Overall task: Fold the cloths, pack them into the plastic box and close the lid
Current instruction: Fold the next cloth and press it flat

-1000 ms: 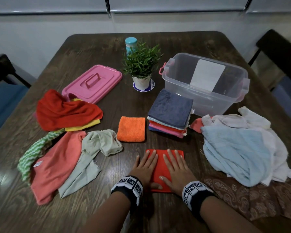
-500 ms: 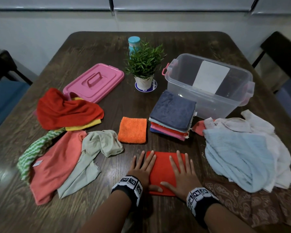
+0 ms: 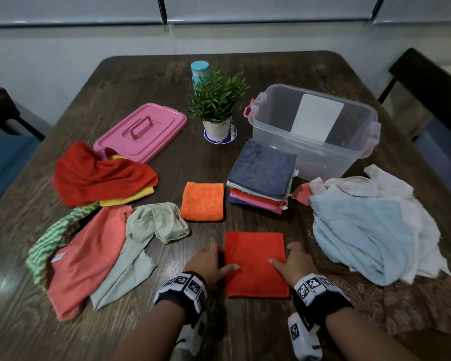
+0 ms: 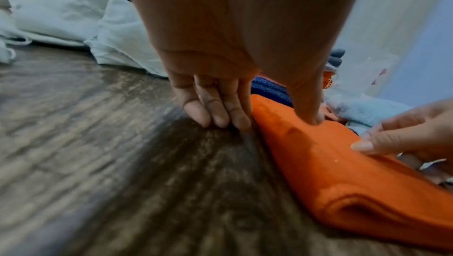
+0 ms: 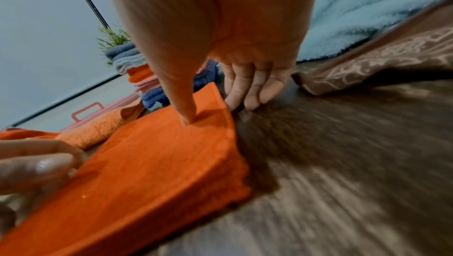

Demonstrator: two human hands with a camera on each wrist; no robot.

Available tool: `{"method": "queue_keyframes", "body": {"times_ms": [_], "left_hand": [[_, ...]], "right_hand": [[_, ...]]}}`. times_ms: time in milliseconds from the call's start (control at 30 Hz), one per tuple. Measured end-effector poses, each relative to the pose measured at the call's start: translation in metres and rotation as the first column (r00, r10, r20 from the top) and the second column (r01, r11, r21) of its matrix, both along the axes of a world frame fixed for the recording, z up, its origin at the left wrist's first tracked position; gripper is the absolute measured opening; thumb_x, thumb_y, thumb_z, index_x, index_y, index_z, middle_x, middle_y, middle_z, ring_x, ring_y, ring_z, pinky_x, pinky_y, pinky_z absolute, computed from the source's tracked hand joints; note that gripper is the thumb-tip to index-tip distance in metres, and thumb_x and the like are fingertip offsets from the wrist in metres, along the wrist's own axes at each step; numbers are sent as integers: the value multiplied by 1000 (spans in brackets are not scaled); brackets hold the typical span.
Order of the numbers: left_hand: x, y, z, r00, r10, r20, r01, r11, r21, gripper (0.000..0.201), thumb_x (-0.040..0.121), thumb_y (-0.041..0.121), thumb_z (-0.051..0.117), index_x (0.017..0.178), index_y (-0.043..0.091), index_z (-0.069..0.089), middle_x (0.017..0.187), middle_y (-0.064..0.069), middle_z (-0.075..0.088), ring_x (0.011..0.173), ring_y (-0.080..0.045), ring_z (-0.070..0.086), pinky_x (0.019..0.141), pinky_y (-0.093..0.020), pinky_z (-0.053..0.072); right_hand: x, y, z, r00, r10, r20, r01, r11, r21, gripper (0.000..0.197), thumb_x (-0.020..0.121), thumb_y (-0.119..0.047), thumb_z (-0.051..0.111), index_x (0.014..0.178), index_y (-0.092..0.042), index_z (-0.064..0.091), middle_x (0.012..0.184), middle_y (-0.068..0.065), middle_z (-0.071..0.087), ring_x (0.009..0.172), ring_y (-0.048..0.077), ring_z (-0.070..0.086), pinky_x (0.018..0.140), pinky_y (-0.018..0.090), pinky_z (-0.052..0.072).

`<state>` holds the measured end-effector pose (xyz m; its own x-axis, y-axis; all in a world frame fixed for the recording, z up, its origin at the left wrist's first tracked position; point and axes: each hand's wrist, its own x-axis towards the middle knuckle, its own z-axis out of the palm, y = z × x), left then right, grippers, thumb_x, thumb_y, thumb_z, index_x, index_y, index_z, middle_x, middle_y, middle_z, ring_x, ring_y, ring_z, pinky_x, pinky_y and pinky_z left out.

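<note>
A folded red-orange cloth (image 3: pixel 255 264) (image 4: pixel 343 173) (image 5: pixel 152 163) lies flat on the table right in front of me. My left hand (image 3: pixel 223 259) holds its left edge, thumb on top and curled fingers (image 4: pixel 215 112) down at the table beside the edge. On the opposite edge my right hand (image 3: pixel 284 255) grips the same way, its fingers (image 5: pixel 247 93) tucked against the cloth's side. Behind it are a stack of folded cloths (image 3: pixel 261 175) and a small folded orange cloth (image 3: pixel 202 200). The clear plastic box (image 3: pixel 313 157) stands open at back right; its pink lid (image 3: pixel 141 131) lies at back left.
Loose cloths lie left: red (image 3: pixel 102 175), coral (image 3: pixel 89 256), beige (image 3: pixel 146 230), green striped (image 3: pixel 50 243). On the right lie light blue (image 3: pixel 359 233), white (image 3: pixel 401 199) and brown patterned (image 3: pixel 401 303) cloths. A potted plant (image 3: pixel 216 102) and blue cup (image 3: pixel 199 72) stand behind.
Both hands lay flat on top of the red-orange cloth; they have slid outward to its left and right edges, with fingers curled down and thumbs on top.
</note>
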<state>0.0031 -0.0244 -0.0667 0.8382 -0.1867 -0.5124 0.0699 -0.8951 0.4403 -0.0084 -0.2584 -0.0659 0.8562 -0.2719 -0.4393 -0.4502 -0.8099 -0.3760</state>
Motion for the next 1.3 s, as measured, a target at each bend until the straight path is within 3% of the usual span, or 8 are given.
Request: {"method": "queue_keyframes", "body": {"times_ms": [300,533,767,900,1000,1100,1200,1300], "left_hand": [[-3,-15,-8,983,173,-66,-181,972,-152,37,81,33,72,105,17,49,108,-3,62,100,-21,60,87,-31,48],[-6,-13,-2,978,210,15,-180,872,-455,34,82,10,64,87,27,36,83,2,55,71,-12,53,79,-39,50],[9,-14,31,936,275,221,-61,744,-666,39,76,17,62,99,28,32,91,-3,47,71,-10,50,67,-30,48],[42,-20,61,879,315,358,28,714,-699,40,81,12,63,99,28,31,89,2,42,64,-2,43,62,-18,41],[76,-26,82,801,370,471,74,720,-690,36,84,11,64,101,20,33,91,5,43,71,2,44,68,-16,39],[108,-33,100,756,379,533,94,744,-662,28,86,4,64,97,14,40,85,13,44,69,3,42,66,-11,36],[137,-38,112,774,366,517,81,752,-655,21,87,1,59,94,18,48,82,16,49,66,2,44,68,-16,37],[161,-45,115,834,356,422,1,764,-646,30,85,0,53,102,26,53,87,6,56,72,-11,50,72,-27,45]], "right_hand": [[2,13,6,991,63,-122,-59,998,31,53,86,-36,65,130,-12,48,132,13,47,121,30,49,101,36,42],[2,8,18,999,32,-19,-23,936,350,57,89,-15,62,140,-11,37,133,10,55,120,26,54,98,28,39],[9,0,30,895,-199,400,-57,837,544,53,82,-11,72,114,-26,34,110,3,62,102,17,63,94,46,50],[33,-1,63,772,-254,583,-138,828,544,63,82,-13,73,114,-42,27,125,5,54,111,17,59,94,36,50],[59,-1,89,698,-284,658,-200,804,560,59,85,-6,69,115,-34,26,120,7,56,103,16,62,82,19,51],[88,-2,103,677,-278,682,-212,813,542,51,88,-9,66,112,-36,29,113,6,63,96,20,66,78,27,56],[116,-4,113,673,-253,695,-199,843,500,35,89,-8,64,108,-28,41,102,-12,58,93,17,63,80,32,53],[136,-6,114,684,-213,698,-153,893,422,16,88,-8,63,99,-17,56,95,-8,60,89,21,60,73,13,44]]}}
